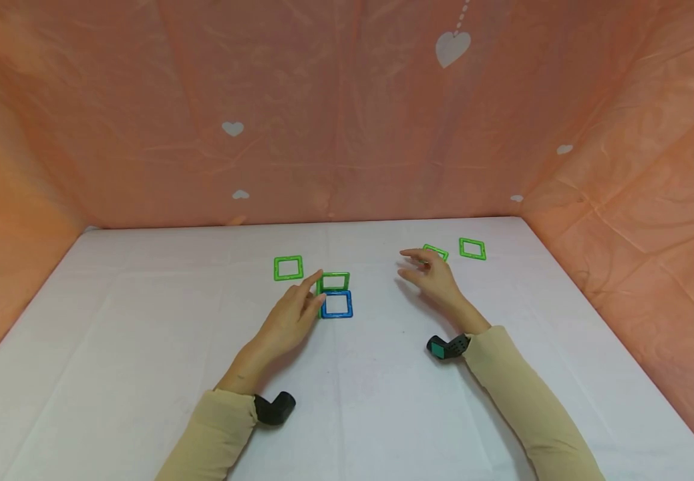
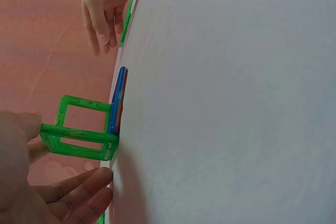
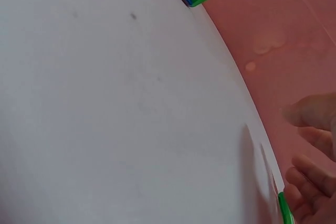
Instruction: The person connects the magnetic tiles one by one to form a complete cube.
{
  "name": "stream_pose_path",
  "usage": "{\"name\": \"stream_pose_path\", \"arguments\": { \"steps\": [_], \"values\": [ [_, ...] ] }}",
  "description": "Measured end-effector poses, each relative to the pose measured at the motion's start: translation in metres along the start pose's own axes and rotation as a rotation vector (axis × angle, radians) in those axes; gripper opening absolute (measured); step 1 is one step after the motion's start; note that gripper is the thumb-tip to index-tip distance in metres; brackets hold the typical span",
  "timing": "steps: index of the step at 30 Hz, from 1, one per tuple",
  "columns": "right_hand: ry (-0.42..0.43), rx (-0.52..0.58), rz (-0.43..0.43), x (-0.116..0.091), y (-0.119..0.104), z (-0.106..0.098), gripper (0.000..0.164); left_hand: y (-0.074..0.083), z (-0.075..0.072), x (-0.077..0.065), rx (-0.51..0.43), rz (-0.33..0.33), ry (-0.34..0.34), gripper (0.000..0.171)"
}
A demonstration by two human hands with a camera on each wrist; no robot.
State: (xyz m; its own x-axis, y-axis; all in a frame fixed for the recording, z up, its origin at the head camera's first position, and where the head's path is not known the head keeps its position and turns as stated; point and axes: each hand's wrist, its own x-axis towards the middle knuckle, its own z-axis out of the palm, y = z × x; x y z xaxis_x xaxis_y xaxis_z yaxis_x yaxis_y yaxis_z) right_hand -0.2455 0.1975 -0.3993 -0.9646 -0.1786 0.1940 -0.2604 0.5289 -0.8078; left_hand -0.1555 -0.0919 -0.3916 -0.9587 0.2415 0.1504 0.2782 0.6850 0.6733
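Near the middle of the table in the head view, a blue square magnetic tile [image 1: 337, 316] lies flat. One green magnetic tile [image 1: 335, 274] stands along its far edge, another green magnetic tile [image 2: 79, 134] along its left side. My left hand [image 1: 289, 317] pinches the left upright tile by its upper corners, thumb on the near side and index finger on the far side; its other fingers hang free below. To the right, my right hand [image 1: 433, 275] hovers with fingers loosely bent and nothing between them. Just beyond it a flat green tile [image 1: 442, 253] is partly hidden.
A loose green square tile [image 1: 288, 257] lies left of the joined tiles, and another green tile [image 1: 472, 256] at the far right. White cloth [image 1: 371, 401] covers the table. Orange sheets [image 1: 334, 133] hang behind it and at both sides.
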Motion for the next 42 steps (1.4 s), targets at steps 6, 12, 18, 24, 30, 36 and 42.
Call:
{"name": "stream_pose_path", "arguments": {
  "steps": [6,12,18,24,30,36,42],
  "values": [
    [0.039,0.031,0.037,0.002,0.006,-0.006,0.042,0.001,0.0,0.0,-0.004,-0.005,-0.004,0.052],
    [0.077,0.068,0.023,0.003,0.012,-0.01,0.042,0.001,-0.001,0.0,-0.004,-0.005,-0.005,0.051],
    [0.109,-0.008,0.037,0.004,0.015,-0.014,0.045,0.001,-0.001,0.0,0.002,-0.007,-0.004,0.051],
    [0.125,-0.053,0.034,0.005,0.014,-0.017,0.048,0.002,-0.001,-0.001,-0.006,0.0,-0.006,0.051],
    [0.107,-0.102,0.094,0.008,0.013,-0.018,0.052,0.002,-0.001,-0.001,-0.011,-0.004,-0.002,0.051],
    [0.094,-0.2,0.121,0.013,0.012,-0.018,0.055,0.001,0.0,-0.001,-0.009,-0.006,-0.001,0.052],
    [0.085,-0.234,0.155,0.014,0.014,-0.018,0.057,0.0,0.0,-0.001,-0.011,0.004,0.002,0.051]
  ]
}}
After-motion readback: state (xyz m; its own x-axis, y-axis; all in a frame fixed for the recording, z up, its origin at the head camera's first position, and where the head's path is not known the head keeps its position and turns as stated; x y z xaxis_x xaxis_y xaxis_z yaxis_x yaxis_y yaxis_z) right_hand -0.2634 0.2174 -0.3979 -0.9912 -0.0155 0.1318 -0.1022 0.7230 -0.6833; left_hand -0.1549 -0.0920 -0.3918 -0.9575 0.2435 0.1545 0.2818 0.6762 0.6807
